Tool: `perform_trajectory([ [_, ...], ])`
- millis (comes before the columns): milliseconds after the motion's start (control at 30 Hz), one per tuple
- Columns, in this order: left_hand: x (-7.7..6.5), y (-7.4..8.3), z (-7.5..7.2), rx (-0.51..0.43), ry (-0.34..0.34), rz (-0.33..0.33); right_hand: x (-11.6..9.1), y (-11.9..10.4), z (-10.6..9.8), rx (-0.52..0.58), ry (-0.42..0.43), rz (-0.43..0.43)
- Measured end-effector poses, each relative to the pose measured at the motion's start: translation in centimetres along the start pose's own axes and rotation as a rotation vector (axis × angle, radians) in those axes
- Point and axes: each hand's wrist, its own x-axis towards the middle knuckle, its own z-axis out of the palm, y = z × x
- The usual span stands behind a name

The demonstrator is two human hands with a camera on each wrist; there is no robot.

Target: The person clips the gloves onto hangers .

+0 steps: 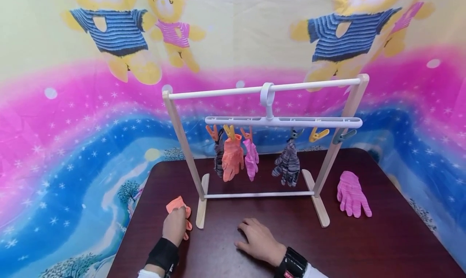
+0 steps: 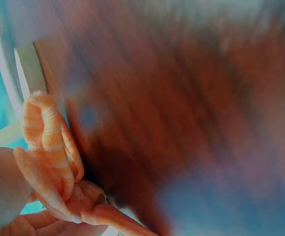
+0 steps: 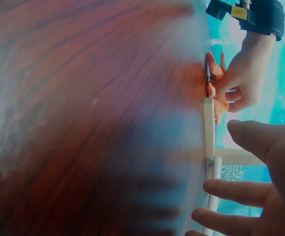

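Note:
At the table's left side my left hand grips an orange knit glove, pinching it by its middle. In the left wrist view the glove's fingers stick out past the thumb. My right hand is at the front middle of the table, palm down, holding nothing. Its fingers are spread in the right wrist view. From a white hanger hang a second orange glove, a small pink glove and two dark striped gloves, one further right and one partly hidden.
A wooden rack with a white top bar carries the hanger. A yellow clothespin and a grey-green clothespin hang at its right end without gloves. Right of the rack, a pink glove lies flat on the dark table.

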Motion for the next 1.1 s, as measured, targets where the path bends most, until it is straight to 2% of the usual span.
perform_trajectory([
  [233,-1.0,-0.2,-0.7,-0.034,-0.015,-0.034,0.5,-1.1,-0.4,-0.001,-0.025,-0.047],
  [500,-1.5,-0.2,-1.2,-0.143,-0.062,-0.115,0.8,-2.0,-0.7,-0.017,-0.005,-0.130],
  [567,-1.9,0.0,-1.4,-0.170,-0.043,-0.113,0.7,-2.1,-0.7,-0.016,-0.028,-0.153],
  [767,-3.3,1.3,-2.3,-0.197,0.125,-0.020,0.5,-2.2,-0.6,-0.027,-0.129,-0.203],
  [933,-4.2,2.8,-3.1,-0.235,0.167,-0.002,0.1,-2.3,-0.7,-0.034,-0.116,-0.228],
  [1100,-4.8,4.2,-3.7,-0.270,0.254,0.045,-0.1,-2.2,-1.1,-0.019,-0.114,-0.229],
])
